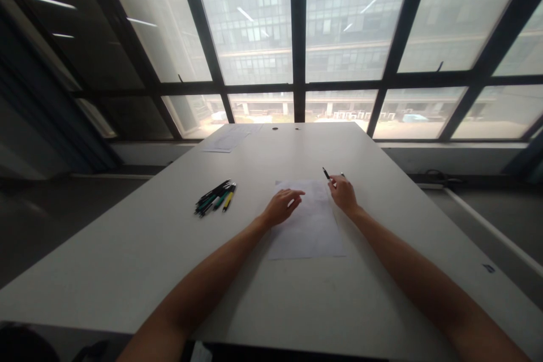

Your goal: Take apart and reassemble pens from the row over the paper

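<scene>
A white sheet of paper (309,237) lies on the white table in front of me. My left hand (283,206) is over the sheet's upper left part, palm down, with its index finger stretched out and nothing in it. At the sheet's upper right corner, my right hand (343,193) is closed around a dark pen (325,172), whose end points up and away to the left. A small dark tip shows behind the right hand; I cannot tell what it belongs to. Left of my left hand lies a bunch of pens (214,199), mostly black and green, with one yellow.
The long white table (127,271) reaches toward tall windows (254,22) with dark frames. More papers (227,138) lie at its far left. Two small dark round spots are near the far edge, and a small dark mark (488,267) is at the right.
</scene>
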The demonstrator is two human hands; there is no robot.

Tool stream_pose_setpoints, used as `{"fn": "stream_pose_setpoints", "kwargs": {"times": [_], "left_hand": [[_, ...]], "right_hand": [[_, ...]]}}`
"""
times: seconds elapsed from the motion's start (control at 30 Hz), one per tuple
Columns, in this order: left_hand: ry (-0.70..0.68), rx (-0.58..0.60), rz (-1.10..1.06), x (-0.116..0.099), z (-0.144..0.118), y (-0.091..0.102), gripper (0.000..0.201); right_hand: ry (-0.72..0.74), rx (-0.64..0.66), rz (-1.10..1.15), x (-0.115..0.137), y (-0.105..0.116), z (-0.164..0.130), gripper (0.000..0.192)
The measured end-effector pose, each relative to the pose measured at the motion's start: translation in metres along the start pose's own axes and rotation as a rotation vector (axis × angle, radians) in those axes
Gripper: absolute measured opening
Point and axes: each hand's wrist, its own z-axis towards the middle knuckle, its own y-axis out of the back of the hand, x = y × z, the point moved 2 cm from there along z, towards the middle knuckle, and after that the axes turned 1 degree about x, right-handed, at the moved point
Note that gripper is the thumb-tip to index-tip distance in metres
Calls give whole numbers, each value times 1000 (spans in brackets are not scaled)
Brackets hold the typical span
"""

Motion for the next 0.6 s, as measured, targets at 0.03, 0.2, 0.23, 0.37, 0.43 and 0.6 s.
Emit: {"fn": "stream_pose_setpoints", "kwargs": {"times": [0.03,0.2,0.23,0.37,0.43,0.6], "left_hand": [[-4,2,3,0,0,-1,25],[-30,8,16,3,0,-4,23],[-35,6,19,3,0,-5,23],[-46,-1,27,3,1,-5,22],[-49,-4,30,2,2,-5,22],[-48,-6,35,1,1,-3,22]], "right_hand": [[-23,22,-71,-4,1,1,24],[-143,50,-358,-14,7,2,22],[-157,42,-394,-15,8,2,23],[-201,63,-447,-19,8,1,25],[-217,75,-445,-19,7,1,25],[-219,77,-384,-20,10,6,24]]}}
